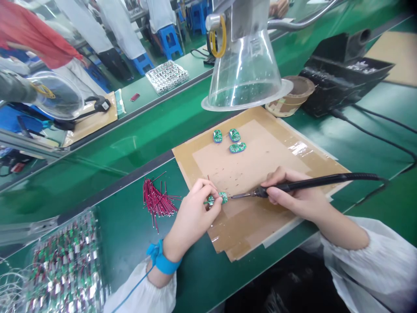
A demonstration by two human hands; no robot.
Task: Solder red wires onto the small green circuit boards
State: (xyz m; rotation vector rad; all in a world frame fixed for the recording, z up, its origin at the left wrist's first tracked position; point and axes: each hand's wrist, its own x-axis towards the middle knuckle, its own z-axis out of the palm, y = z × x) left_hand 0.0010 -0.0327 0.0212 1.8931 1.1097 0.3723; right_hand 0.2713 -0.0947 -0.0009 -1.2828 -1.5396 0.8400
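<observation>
My right hand (293,193) grips the black handle of a soldering iron (312,181), whose metal tip points left at a small green circuit board (223,197). Pinched by my left hand (200,206) is a thin red wire (209,177), its end just showing above the fingers. The fingertips rest against the board, partly hiding it and a second small green piece (210,200) beside it. A blue wrist strap circles my left wrist. Three more green boards (237,148) lie farther up the taped cardboard mat (254,174).
Red wires (158,200) lie piled left of the mat. A tray of wired parts (65,265) is at the lower left. A clear fume hood (246,74) hangs above the mat's back edge. A round pot (289,98) and black box (345,78) stand at the back right. People work beyond.
</observation>
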